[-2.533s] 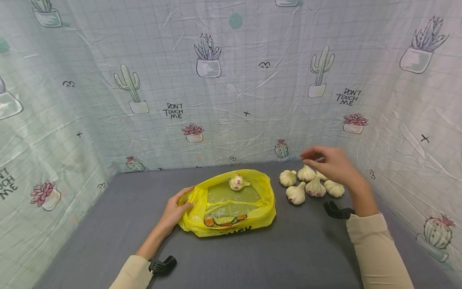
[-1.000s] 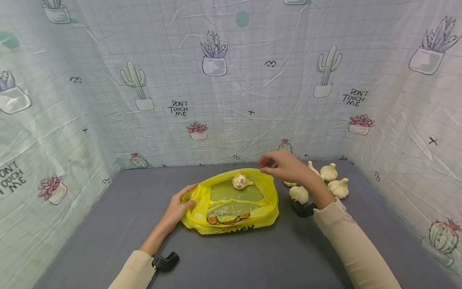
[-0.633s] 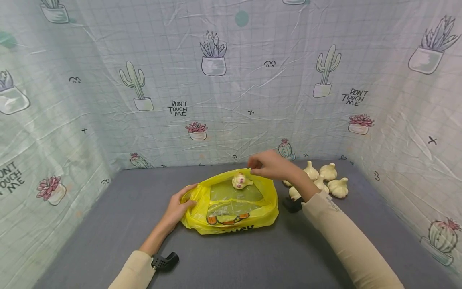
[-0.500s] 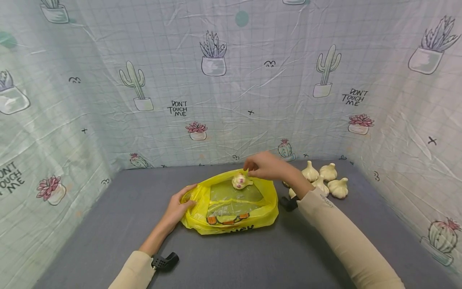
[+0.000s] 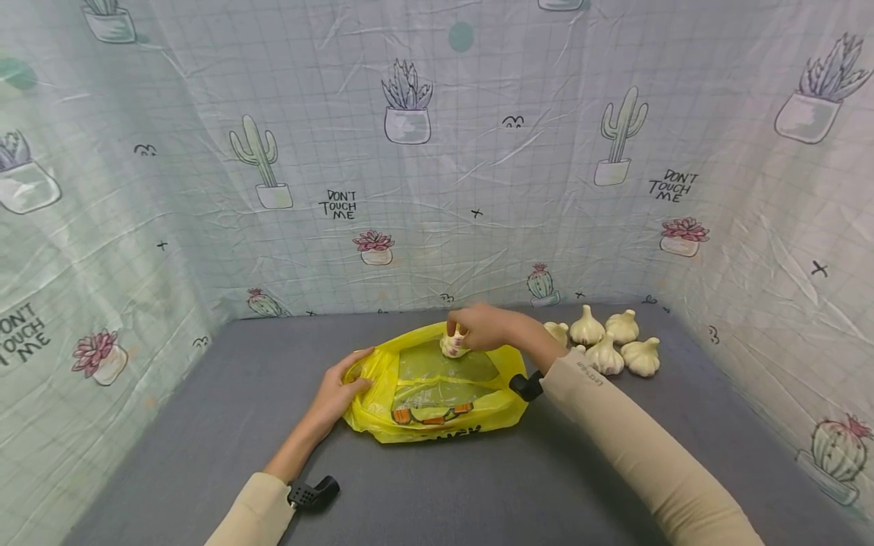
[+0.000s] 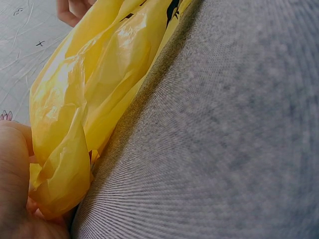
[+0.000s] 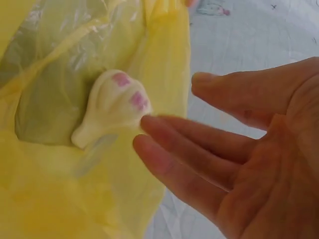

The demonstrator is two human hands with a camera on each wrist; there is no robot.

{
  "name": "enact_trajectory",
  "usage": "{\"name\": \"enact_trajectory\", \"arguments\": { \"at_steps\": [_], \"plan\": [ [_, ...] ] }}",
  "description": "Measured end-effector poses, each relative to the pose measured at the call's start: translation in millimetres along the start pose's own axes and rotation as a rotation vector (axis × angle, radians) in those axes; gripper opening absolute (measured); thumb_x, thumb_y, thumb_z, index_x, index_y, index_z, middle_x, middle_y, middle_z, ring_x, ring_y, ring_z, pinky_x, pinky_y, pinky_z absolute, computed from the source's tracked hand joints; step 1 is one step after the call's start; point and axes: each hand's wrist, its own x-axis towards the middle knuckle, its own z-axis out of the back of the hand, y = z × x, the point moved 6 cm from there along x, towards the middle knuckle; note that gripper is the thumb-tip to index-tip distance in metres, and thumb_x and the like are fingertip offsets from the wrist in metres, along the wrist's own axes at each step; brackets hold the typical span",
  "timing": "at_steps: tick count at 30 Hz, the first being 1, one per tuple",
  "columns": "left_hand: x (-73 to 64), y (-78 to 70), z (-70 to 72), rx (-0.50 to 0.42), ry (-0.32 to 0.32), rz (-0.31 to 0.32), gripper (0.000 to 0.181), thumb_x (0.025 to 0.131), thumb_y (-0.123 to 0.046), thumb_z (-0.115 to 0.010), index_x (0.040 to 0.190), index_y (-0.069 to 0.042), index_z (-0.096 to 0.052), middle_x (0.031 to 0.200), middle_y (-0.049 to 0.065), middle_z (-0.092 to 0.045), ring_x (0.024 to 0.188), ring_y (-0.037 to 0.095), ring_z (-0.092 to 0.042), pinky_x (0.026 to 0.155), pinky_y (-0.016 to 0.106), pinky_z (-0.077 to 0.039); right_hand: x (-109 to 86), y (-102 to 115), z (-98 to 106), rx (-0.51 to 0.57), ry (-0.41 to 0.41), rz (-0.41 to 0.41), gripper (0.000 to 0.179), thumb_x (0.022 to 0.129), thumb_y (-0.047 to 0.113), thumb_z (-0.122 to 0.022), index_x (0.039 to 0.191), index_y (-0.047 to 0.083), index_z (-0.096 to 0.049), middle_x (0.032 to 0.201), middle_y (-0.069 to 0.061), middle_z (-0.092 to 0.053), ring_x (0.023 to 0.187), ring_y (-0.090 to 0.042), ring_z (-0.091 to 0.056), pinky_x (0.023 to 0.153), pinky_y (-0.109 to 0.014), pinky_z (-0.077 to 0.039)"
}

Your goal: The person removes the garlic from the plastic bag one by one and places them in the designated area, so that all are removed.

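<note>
A yellow plastic bag lies on the table with its mouth spread. Inside, near its far edge, is a garlic bulb with pink patches. My left hand pinches the bag's left rim between thumb and fingers. My right hand hangs over the far side of the bag, at the garlic. In the right wrist view, the fingers are loosely extended, the thumb stands apart, and nothing is held. Their tips are beside the garlic bulb; whether they touch it I cannot tell.
Several other garlic bulbs are clustered on the grey table to the right of the bag, partly behind the right forearm. A patterned cloth with cactus drawings surrounds the table at the back and sides.
From above the garlic cluster, my right hand has moved left and down to the bulb in the bag. My left hand keeps its hold on the bag.
</note>
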Motion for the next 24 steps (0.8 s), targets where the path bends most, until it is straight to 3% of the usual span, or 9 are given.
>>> {"name": "enact_trajectory", "arguments": {
  "at_steps": [5, 8, 12, 16, 20, 24],
  "plan": [
    [0.3, 0.1, -1.1, 0.004, -0.002, -0.001, 0.060, 0.097, -0.008, -0.065, 0.154, -0.018, -0.051, 0.169, 0.018, -0.030, 0.159, 0.039, -0.020, 0.123, 0.063, -0.026, 2.8, -2.0, -9.8, 0.032, 0.079, -0.046, 0.037, 0.104, 0.010, -0.054, 0.140, 0.005, -0.054, 0.128, -0.016, -0.065, 0.082, -0.019, -0.050, 0.076, -0.034, -0.043],
    [1.3, 1.0, -2.2, 0.007, -0.003, -0.008, 0.060, 0.096, -0.008, -0.065, 0.154, -0.018, -0.051, 0.168, 0.016, -0.033, 0.158, 0.038, -0.024, 0.122, 0.062, -0.029, 5.0, -4.4, -14.5, 0.055, 0.108, -0.064, 0.041, 0.104, 0.014, -0.055, 0.144, 0.006, -0.049, 0.117, -0.011, -0.066, 0.075, -0.016, -0.046, 0.073, -0.033, -0.041],
    [2.1, 1.9, -3.0, 0.004, -0.005, -0.012, 0.060, 0.096, -0.006, -0.064, 0.154, -0.017, -0.051, 0.166, 0.016, -0.036, 0.157, 0.039, -0.027, 0.121, 0.062, -0.030, 9.0, -6.3, -18.7, 0.072, 0.120, -0.069, 0.043, 0.103, 0.014, -0.057, 0.144, 0.007, -0.047, 0.117, -0.009, -0.064, 0.073, -0.016, -0.044, 0.072, -0.034, -0.040],
    [1.4, 0.7, -2.5, -0.003, -0.007, -0.011, 0.060, 0.096, -0.006, -0.064, 0.154, -0.017, -0.051, 0.166, 0.015, -0.037, 0.157, 0.038, -0.028, 0.121, 0.062, -0.030, 11.0, -2.9, -18.3, 0.050, 0.103, -0.028, 0.041, 0.102, 0.014, -0.059, 0.141, 0.007, -0.051, 0.129, -0.012, -0.063, 0.090, -0.019, -0.056, 0.080, -0.036, -0.046],
    [-0.1, -1.2, -1.8, -0.005, -0.004, -0.013, 0.060, 0.096, -0.007, -0.064, 0.154, -0.017, -0.051, 0.167, 0.016, -0.035, 0.157, 0.038, -0.025, 0.122, 0.062, -0.029, 11.6, 3.4, -16.0, 0.018, 0.066, 0.032, 0.037, 0.102, 0.014, -0.058, 0.137, 0.006, -0.056, 0.141, -0.015, -0.060, 0.125, -0.030, -0.059, 0.100, -0.044, -0.052],
    [0.2, 0.0, -1.7, -0.006, 0.000, -0.015, 0.059, 0.096, -0.007, -0.064, 0.153, -0.019, -0.052, 0.168, 0.016, -0.034, 0.158, 0.038, -0.023, 0.122, 0.063, -0.027, 13.3, 7.6, -14.5, 0.020, 0.028, 0.060, 0.035, 0.103, 0.015, -0.057, 0.136, 0.005, -0.059, 0.141, -0.017, -0.061, 0.131, -0.035, -0.058, 0.105, -0.048, -0.051]
  ]
}}
